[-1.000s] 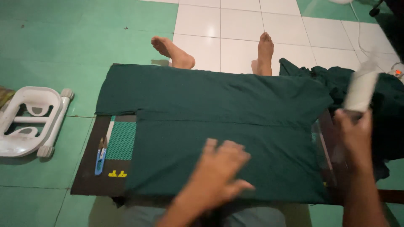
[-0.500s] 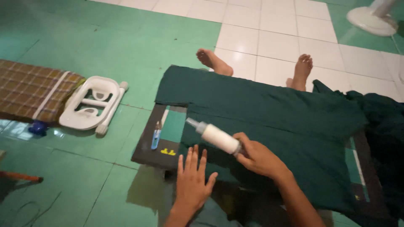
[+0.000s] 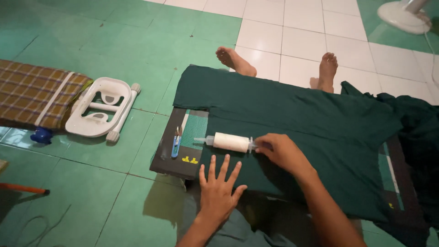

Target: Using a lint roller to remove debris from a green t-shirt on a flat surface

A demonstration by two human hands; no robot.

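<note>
the right hand grips a white roller on the green cloth. the left hand lies open and flat just below the roller. a blue cutter lies left of it.

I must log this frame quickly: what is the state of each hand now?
Left hand: open, fingers spread flat on the green cloth.
Right hand: closed on the handle of the white roller.

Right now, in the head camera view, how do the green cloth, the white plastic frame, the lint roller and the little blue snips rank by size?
1. green cloth, by far the largest
2. white plastic frame
3. lint roller, held by the right hand
4. blue snips, smallest
</note>
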